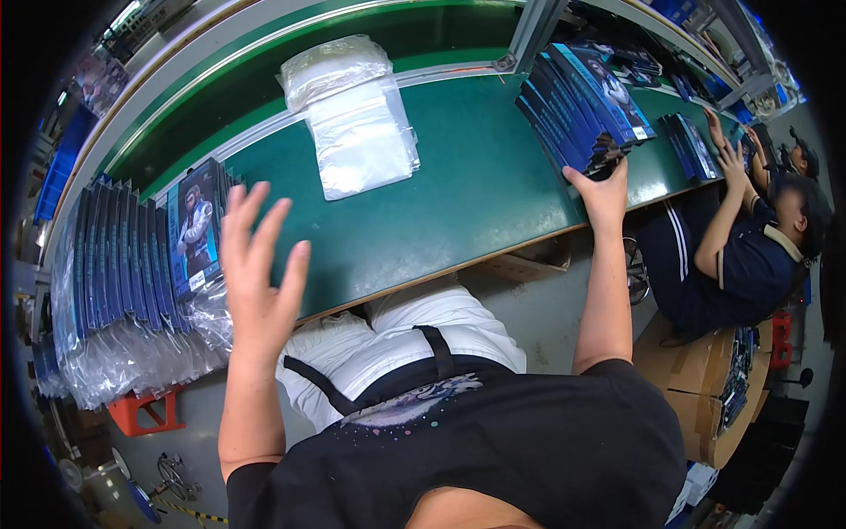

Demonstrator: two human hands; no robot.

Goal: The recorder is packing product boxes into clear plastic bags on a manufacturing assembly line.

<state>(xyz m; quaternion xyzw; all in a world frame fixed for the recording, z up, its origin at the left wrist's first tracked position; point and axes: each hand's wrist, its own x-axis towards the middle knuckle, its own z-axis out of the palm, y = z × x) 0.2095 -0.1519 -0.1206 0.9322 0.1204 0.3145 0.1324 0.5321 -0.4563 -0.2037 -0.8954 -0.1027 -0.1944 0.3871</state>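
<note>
My left hand [261,273] is raised with its fingers spread, holding nothing. Just beside it stands a row of flat dark-blue boxes [115,256] in clear plastic bags, whose loose ends hang over the table's near edge. The box closest to that hand [196,225] shows a picture of a figure on its front. Over to the right, my right hand [604,196] grips the near end of a flat blue box in a leaning stack of unbagged boxes [573,101], thumb on the left and fingers on the right. Between the hands lies a pile of clear plastic bags [361,132].
The green tabletop [449,167] has a metal post [536,35] at its back. A co-worker [749,229] sits at the right, near a smaller stack of boxes [687,147]. Below are a cardboard carton [687,379] and a red stool [145,413].
</note>
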